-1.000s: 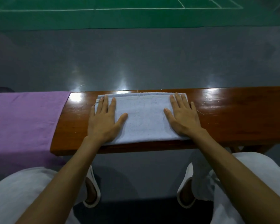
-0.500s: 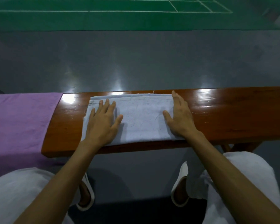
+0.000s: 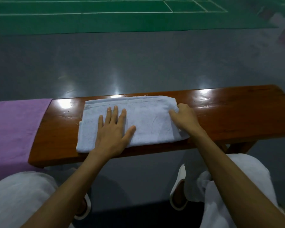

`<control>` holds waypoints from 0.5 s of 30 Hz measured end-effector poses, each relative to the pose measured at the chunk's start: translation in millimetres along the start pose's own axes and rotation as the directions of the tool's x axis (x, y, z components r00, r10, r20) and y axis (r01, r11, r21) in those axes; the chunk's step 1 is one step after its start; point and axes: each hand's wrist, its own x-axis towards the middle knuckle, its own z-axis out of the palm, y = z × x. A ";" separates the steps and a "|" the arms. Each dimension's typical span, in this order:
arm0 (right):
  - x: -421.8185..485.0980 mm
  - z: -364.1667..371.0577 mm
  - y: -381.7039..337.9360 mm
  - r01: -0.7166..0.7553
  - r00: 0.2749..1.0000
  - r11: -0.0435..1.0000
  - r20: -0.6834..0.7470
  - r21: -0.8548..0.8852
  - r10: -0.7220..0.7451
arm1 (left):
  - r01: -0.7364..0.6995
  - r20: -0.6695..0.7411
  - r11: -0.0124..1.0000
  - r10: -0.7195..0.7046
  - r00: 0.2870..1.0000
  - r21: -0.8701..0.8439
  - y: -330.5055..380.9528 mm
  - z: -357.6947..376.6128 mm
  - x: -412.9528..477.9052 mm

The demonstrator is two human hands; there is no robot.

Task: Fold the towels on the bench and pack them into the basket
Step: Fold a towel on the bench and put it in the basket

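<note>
A pale blue towel (image 3: 145, 119), folded into a long rectangle, lies across the glossy brown wooden bench (image 3: 237, 116). My left hand (image 3: 113, 130) lies flat on the towel's left half, fingers spread and straight. My right hand (image 3: 185, 117) is at the towel's right end, with its fingers curled round that edge and its thumb on top of the cloth. A purple towel (image 3: 13, 129) is draped over the bench's left end and hangs down toward me. No basket is in view.
My knees in white trousers (image 3: 237, 186) and white slippers (image 3: 177, 193) sit close below the bench's near edge. Beyond the bench is grey floor (image 3: 138, 63), then a green court with white lines (image 3: 105, 14). The bench's right part is bare wood.
My right hand slid from flat on the towel to its right end and curled round that edge. My left hand shifted a little toward the middle. The view drifted right.
</note>
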 end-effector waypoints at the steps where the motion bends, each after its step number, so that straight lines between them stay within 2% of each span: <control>1: 2.3 -6.1 3.2 -0.019 1.000 0.998 0.024 0.058 0.018 | -0.008 -0.001 1.000 0.008 1.000 -0.027 5.4 -1.0 -0.6; 3: 8.1 -20.5 8.5 -0.097 0.995 0.973 0.053 0.208 0.087 | -0.025 0.007 0.983 0.027 1.000 -0.182 17.6 -3.1 -1.8; 4: 11.8 -27.4 12.8 -0.133 0.991 0.944 0.060 0.302 0.121 | -0.017 0.016 0.945 0.024 1.000 -0.327 23.8 -5.6 -2.5; 6: 16.0 -42.8 19.8 -0.238 0.971 0.849 0.114 0.472 0.208 | 0.019 0.019 0.766 -0.010 1.000 -0.642 33.6 -15.6 -3.1; 7: 17.0 -49.7 22.3 -0.286 0.958 0.779 0.152 0.557 0.243 | 0.018 -0.006 0.670 -0.034 0.999 -0.742 35.2 -21.4 -2.5; 9: 20.1 -56.8 27.1 -0.327 0.945 0.638 0.223 0.697 0.240 | 0.036 -0.050 0.563 -0.137 0.989 -0.826 30.7 -34.3 0.9; 10: 18.6 -59.2 24.3 -0.334 0.943 0.585 0.253 0.739 0.218 | 0.091 -0.026 0.512 -0.218 0.976 -0.854 25.1 -41.3 3.6; 13: 11.1 -59.2 7.2 -0.327 0.942 0.482 0.321 0.813 0.099 | 0.341 0.205 0.285 -0.416 0.886 -0.896 3.3 -59.7 7.4; 15: 4.4 -51.9 -13.2 -0.297 0.947 0.457 0.320 0.838 0.028 | 0.466 0.335 0.224 -0.446 0.830 -0.856 -9.2 -67.3 4.5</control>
